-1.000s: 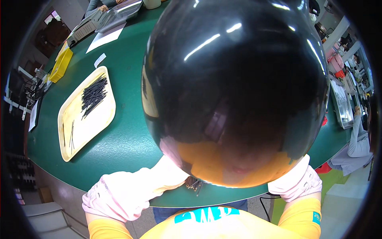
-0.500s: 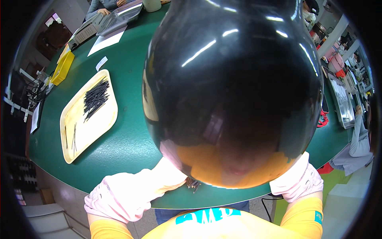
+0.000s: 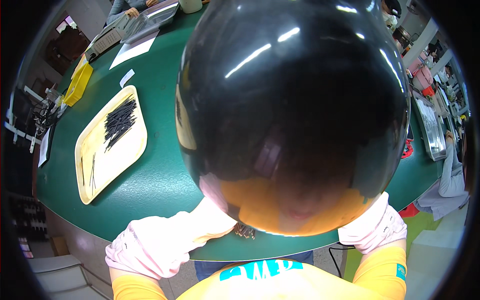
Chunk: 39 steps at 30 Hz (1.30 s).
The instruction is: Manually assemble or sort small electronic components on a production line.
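A large glossy black dome (image 3: 295, 115), rounded and mirror-like, fills the middle of the view and covers the work beneath it. From the lower left comes my left hand (image 3: 215, 220), in white and pink fabric, its fingers hidden behind the dome. My right hand (image 3: 357, 227), covered the same way, reaches behind the dome's lower right edge, fingers also out of sight. Whether either hand holds anything cannot be seen. Beside my left hand, the ends of a bundle of thin brownish rods (image 3: 245, 231) show over the green table (image 3: 165, 185).
A cream tray (image 3: 112, 165) on the left holds many thin black sticks (image 3: 120, 122). Beyond it are a slip of paper (image 3: 127, 78), a yellow bin (image 3: 79, 85) and a clear tray (image 3: 150, 22) near another person's hands. A metal tray (image 3: 429, 127) stands at right.
The dome appears slightly larger and its left edge sits a little further left. The visible rod ends have fanned out slightly toward the right. My forearms have hardly moved.
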### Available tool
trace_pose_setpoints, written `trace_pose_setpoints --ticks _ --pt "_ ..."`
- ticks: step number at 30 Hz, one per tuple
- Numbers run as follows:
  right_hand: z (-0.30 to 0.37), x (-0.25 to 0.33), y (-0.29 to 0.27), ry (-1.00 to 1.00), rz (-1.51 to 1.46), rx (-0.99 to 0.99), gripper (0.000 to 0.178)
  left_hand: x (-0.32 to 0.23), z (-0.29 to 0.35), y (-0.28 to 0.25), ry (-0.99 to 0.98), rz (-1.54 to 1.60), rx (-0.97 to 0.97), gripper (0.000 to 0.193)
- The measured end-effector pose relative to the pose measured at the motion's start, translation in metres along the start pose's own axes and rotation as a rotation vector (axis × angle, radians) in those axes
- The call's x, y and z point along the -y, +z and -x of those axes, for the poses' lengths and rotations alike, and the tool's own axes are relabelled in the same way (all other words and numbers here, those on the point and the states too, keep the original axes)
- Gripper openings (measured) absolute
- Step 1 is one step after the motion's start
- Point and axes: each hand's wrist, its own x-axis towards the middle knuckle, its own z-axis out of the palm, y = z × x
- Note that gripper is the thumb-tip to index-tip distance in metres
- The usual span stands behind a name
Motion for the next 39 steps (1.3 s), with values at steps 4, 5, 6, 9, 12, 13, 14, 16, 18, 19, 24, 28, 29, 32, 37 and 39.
trace_pose_setpoints --ticks 4,5,6,9,12,13,14,16,18,19,24,28,29,32,37,39 --pt "-0.001 -0.002 0.0 -0.034 -0.102 -0.038 0.049 -0.004 0.002 0.002 -0.067 0.065 -0.026 0.016" --pt "-0.002 -0.003 -0.001 -0.037 -0.133 -0.044 0.049 -0.004 0.002 0.002 -0.07 0.067 -0.028 0.015" --pt "-0.003 -0.005 -0.001 -0.041 -0.171 -0.051 0.049 -0.005 0.003 0.001 -0.07 0.067 -0.029 0.015" --pt "-0.002 -0.009 -0.004 -0.048 -0.287 -0.086 0.049 -0.005 0.003 0.001 -0.065 0.099 -0.038 0.014" --pt "0.002 -0.008 0.0 0.065 -0.578 -0.158 0.049 -0.002 0.001 -0.001 -0.035 0.106 -0.036 0.012" --pt "0.002 -0.007 0.002 0.155 -0.785 -0.208 0.048 -0.003 0.002 -0.001 -0.042 0.114 -0.042 0.012" --pt "0.002 -0.006 0.003 0.157 -0.786 -0.209 0.048 -0.004 0.003 0.0 -0.05 0.122 -0.048 0.011" --pt "0.0 -0.004 0.002 0.09 -0.602 -0.078 0.047 -0.006 0.004 0.002 -0.056 0.113 -0.057 0.011" --pt "-0.002 0.0 -0.001 0.045 -0.447 0.006 0.046 -0.006 0.004 0.002 -0.06 0.104 -0.066 0.012" --pt "-0.003 0.0 0.0 0.038 -0.413 0.012 0.046 -0.005 0.003 0.002 -0.03 0.064 -0.064 0.012" --pt "-0.004 0.002 0.002 0.03 -0.353 0.022 0.045 -0.003 0.002 0.003 0.016 -0.015 -0.066 0.015" --pt "-0.004 0.002 0.004 0.048 -0.392 0.016 0.044 -0.002 0.002 0.003 0.012 0.01 -0.076 0.015" --pt "-0.003 0.002 0.005 0.056 -0.412 0.013 0.044 -0.002 0.002 0.003 0.013 0.015 -0.074 0.015" --pt "-0.003 0.004 0.007 0.081 -0.51 -0.006 0.044 0.0 0.001 0.001 0.036 0.045 -0.036 0.015" --pt "0.001 0.01 0.017 0.164 -0.844 -0.075 0.043 0.0 0.001 0.001 0.027 0.045 -0.04 0.016" --pt "0.001 0.011 0.021 0.192 -0.96 -0.105 0.043 0.001 0.001 0.001 0.017 0.039 -0.053 0.016"
